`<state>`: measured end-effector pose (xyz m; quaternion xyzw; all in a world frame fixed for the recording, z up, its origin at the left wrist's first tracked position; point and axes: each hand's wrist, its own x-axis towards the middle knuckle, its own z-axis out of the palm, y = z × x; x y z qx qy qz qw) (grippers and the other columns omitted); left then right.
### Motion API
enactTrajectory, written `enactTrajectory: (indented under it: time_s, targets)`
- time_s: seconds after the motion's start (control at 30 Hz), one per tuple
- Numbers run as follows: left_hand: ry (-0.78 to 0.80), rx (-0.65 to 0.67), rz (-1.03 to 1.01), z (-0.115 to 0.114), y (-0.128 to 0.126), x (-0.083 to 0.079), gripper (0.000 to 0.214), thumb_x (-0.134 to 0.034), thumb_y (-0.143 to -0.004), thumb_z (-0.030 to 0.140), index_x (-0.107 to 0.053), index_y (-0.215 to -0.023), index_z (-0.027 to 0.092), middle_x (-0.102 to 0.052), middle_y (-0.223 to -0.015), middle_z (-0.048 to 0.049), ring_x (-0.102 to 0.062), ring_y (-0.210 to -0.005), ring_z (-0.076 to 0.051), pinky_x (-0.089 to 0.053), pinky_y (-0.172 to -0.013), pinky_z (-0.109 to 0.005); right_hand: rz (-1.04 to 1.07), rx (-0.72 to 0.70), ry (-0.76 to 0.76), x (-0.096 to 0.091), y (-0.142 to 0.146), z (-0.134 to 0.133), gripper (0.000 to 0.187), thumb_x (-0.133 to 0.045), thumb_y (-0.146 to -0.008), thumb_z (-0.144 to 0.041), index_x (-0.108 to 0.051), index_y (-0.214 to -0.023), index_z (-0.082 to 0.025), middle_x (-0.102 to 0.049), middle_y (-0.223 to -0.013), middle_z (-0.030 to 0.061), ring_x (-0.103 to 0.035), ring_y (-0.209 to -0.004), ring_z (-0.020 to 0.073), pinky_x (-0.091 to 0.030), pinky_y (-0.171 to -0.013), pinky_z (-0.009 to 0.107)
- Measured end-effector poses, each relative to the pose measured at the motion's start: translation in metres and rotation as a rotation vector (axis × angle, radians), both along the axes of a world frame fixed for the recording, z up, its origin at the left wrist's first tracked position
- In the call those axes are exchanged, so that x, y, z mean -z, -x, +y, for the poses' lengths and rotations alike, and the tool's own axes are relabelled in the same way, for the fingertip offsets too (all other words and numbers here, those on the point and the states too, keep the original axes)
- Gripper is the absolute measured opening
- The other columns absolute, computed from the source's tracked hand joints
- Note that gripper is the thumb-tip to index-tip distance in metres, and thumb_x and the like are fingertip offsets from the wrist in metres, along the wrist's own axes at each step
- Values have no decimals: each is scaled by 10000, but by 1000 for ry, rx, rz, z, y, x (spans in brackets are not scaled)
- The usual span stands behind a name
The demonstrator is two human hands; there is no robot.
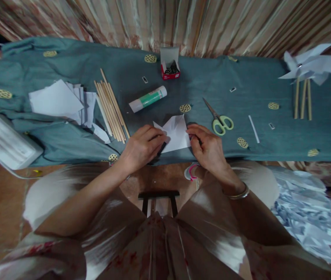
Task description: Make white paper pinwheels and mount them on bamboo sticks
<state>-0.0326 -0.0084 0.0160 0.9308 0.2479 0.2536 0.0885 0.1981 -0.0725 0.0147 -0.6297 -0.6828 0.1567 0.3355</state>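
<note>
Between my hands, at the near edge of the table, is a white sheet of paper (175, 134) with cut, raised corners. My left hand (145, 146) pinches the paper's left side, thumb and fingers together. On its right edge my right hand (206, 147) grips with thumb and forefinger, the other fingers curled. A glue stick (148, 99) lies just beyond the paper, with a green label. To the right rest scissors (219, 118) with pale green handles, blades pointing away from me. A bundle of wooden sticks (111, 109) lies left of my left hand.
Cut paper sheets (54, 99) are stacked at the left, near a white box-like device (9, 140) with a cable. An open red box (170, 70) holds small dark pieces. Paper pinwheels (310, 66) on sticks lie far right. A paper strip (253, 129) and a heap of scraps (311, 214) are also right.
</note>
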Motion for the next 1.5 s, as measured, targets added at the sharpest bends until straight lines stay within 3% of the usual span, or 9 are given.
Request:
enactTrajectory:
  time_s: [0.13, 0.4, 0.57, 0.73, 0.9, 1.13, 1.3, 1.5]
  targets:
    - [20, 63, 67, -12, -12, -2, 210, -562, -993, 312, -682, -1078, 162, -720, -1060, -86, -619, -986, -224, -475, -795, -359, -4, -3, 14, 0, 2, -1, 312, -458, -859, -107, -709, -1011, -215, -736, -1162, 91, -691, -1134, 262, -545, -1034, 469]
    - [-178, 66, 184, -17, -21, -2, 166, -521, -1001, 185, -677, -1022, 134, -719, -936, -63, -627, -860, -194, -454, -736, -326, -1, -69, 61, -2, -2, -3, 287, -575, -785, -142, -700, -1034, -210, -709, -1226, 106, -688, -1121, 272, -555, -999, 463]
    - [-188, 49, 180, -18, -19, -3, 163, -516, -990, 148, -665, -1044, 111, -693, -863, -60, -625, -799, -192, -483, -702, -310, -1, -162, 153, -8, -13, -5, 398, -660, -747, -154, -679, -1139, -223, -621, -1394, 104, -624, -1240, 290, -517, -1050, 490]
    - [-193, 65, 170, -19, -13, -3, 154, -508, -993, 148, -657, -1019, 119, -690, -857, -60, -625, -782, -183, -497, -691, -306, 8, -215, 146, -15, -18, -8, 366, -677, -786, -187, -679, -1149, -235, -602, -1418, 91, -583, -1287, 306, -440, -1113, 537]
    - [-202, 78, 130, -23, -8, -1, 128, -531, -986, 149, -653, -1010, 120, -702, -864, -52, -632, -784, -175, -498, -687, -293, -10, -262, 123, -14, -19, -8, 222, -604, -834, -172, -728, -1014, -208, -648, -1333, 110, -621, -1196, 298, -488, -1034, 530]
    - [-157, 76, 91, -22, -3, 2, 133, -531, -983, 151, -653, -1017, 112, -708, -886, -64, -638, -801, -179, -513, -692, -295, -36, -247, 101, -10, -19, -7, 212, -582, -846, -137, -748, -953, -213, -666, -1299, 101, -625, -1159, 292, -497, -1002, 526]
    - [-156, 69, 103, -22, -2, 2, 144, -526, -989, 158, -659, -1021, 115, -713, -889, -59, -643, -799, -179, -521, -692, -293, 92, -246, 123, -11, -15, -8, 224, -681, -832, -190, -740, -1036, -263, -671, -1317, 52, -606, -1218, 293, -459, -1062, 544]
    - [-153, 87, 114, -23, -5, -1, 163, -496, -995, 140, -656, -994, 107, -707, -866, -69, -641, -786, -182, -523, -683, -305, 225, -250, 123, -4, -8, -5, 66, -713, -842, -213, -753, -849, -265, -710, -1228, 33, -631, -1174, 272, -486, -1027, 513]
